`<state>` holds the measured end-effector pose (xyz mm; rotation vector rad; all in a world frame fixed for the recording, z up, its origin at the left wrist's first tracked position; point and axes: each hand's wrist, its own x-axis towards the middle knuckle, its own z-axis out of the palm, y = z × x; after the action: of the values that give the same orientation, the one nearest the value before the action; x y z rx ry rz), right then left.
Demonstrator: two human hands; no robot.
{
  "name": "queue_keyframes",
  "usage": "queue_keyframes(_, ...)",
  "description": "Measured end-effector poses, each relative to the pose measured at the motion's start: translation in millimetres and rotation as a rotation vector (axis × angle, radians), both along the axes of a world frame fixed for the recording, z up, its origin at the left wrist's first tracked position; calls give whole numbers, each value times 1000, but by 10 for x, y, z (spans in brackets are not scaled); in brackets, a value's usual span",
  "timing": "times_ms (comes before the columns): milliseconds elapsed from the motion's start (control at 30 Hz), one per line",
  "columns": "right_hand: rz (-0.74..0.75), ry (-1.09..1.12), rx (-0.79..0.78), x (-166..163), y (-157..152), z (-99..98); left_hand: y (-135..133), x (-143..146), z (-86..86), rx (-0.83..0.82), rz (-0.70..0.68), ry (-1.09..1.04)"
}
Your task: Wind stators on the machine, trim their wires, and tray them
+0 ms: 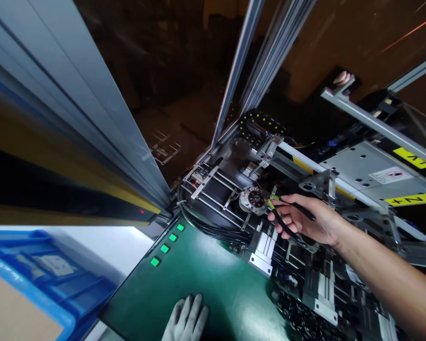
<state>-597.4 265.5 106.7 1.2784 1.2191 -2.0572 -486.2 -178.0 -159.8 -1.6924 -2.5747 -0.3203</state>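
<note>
My right hand [307, 220] is bare and reaches into the machine, closed around the black handles of small pliers [287, 213] with yellow-green tips. The tips touch the edge of a round motor part [255, 199] with red and black windings, seated in a metal fixture. My left hand [186, 319], in a grey glove, rests flat with fingers spread on the green panel [213, 279] at the bottom edge of the view.
Four lit green buttons [166, 246] line the panel's left edge. A blue plastic crate [39, 279] sits at lower left. Aluminium frame posts [241, 61] rise around the machine. Black cables [206, 227], rails and pneumatic blocks [266, 251] crowd the fixture.
</note>
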Motion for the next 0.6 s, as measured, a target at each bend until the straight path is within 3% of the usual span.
queue_keyframes(233,-5,3,0,-120,-1,-35,-25,-6,6,-44,-6,-20)
queue_keyframes(333,22,86,39,5,-31,106,-15,-1,-3,-28,19,-50)
queue_keyframes(500,42,78,75,825,19,635,28,-46,62,36,49,-95)
queue_keyframes(600,15,-13,115,1360,181,774,37,-135,154,9,4,-74)
